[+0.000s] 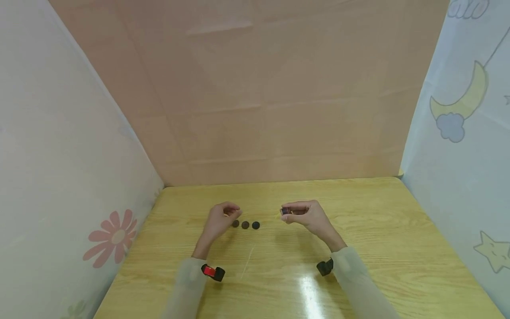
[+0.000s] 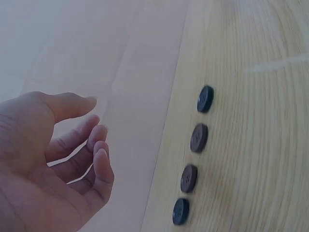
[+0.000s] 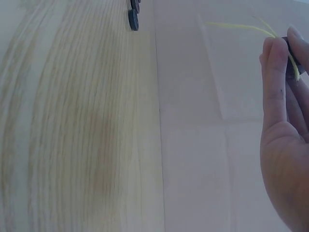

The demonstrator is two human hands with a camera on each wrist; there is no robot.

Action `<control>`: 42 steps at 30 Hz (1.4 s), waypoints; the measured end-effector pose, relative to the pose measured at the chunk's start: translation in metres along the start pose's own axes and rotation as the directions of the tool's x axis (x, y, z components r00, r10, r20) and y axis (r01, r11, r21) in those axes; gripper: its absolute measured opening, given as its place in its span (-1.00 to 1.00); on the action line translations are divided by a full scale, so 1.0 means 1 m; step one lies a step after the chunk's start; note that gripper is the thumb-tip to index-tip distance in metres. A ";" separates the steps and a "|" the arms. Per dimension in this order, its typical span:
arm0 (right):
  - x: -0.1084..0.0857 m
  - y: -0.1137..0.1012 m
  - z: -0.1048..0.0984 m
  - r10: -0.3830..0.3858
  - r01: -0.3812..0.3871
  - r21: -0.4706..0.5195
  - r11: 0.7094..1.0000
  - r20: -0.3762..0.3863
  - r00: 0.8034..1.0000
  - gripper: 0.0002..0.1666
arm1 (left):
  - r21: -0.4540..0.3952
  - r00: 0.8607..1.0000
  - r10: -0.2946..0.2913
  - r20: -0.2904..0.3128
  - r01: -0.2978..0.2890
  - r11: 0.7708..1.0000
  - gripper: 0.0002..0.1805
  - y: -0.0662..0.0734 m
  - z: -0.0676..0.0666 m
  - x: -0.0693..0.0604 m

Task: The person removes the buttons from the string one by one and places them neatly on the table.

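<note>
My right hand (image 1: 312, 216) pinches a small dark object (image 1: 286, 211) between thumb and fingers above the table. Yellow thread (image 3: 236, 25) trails from that object in the right wrist view, where my right hand (image 3: 282, 121) partly covers it. My left hand (image 1: 220, 219) hovers beside a row of buttons, its fingers loosely bent. In the left wrist view a gap shows between the thumb and fingers of my left hand (image 2: 63, 154), with nothing visible there. The row has several dark and brown buttons, among them a black button (image 1: 256, 225) and a brown button (image 2: 199, 137).
The wooden table (image 1: 358, 274) meets a pinkish backdrop (image 1: 259, 110) along its far edge. Pale patterned sheets stand at the left and right. A thin pale line (image 1: 248, 261) lies on the tabletop between the forearms.
</note>
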State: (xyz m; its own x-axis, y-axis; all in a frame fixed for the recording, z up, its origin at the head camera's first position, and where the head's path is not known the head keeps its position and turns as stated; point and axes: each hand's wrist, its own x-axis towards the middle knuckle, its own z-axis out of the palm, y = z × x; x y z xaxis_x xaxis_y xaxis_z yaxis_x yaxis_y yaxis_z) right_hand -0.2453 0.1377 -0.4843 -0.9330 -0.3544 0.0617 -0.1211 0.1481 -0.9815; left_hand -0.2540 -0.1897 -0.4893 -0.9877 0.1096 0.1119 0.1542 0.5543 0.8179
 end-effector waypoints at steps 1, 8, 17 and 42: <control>0.000 0.000 0.000 0.001 -0.001 0.002 1.000 0.000 1.000 -0.36 | -0.003 1.000 0.000 0.004 0.000 1.000 -0.85 0.002 0.002 0.001; 0.001 0.000 0.001 -0.009 0.009 0.010 1.000 0.004 1.000 -0.42 | -0.041 0.998 0.022 0.055 -0.020 0.999 -0.80 0.019 0.015 0.005; 0.004 0.000 0.003 -0.013 0.013 -0.001 1.000 0.004 1.000 -0.45 | -0.318 0.978 -0.051 0.201 0.115 0.941 -0.64 0.038 0.036 0.008; 0.004 -0.001 0.008 -0.028 0.028 0.036 0.999 0.002 1.000 -0.40 | -0.411 0.927 -0.077 0.367 0.236 0.881 -0.47 0.058 0.067 -0.002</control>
State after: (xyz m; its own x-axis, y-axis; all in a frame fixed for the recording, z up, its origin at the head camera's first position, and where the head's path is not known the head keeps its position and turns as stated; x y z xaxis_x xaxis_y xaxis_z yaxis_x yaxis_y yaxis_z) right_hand -0.2460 0.1286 -0.4847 -0.9285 -0.3604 0.0890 -0.1351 0.1048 -0.9853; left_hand -0.2413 -0.1030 -0.4799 -0.9173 0.3617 -0.1667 -0.1087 0.1752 0.9785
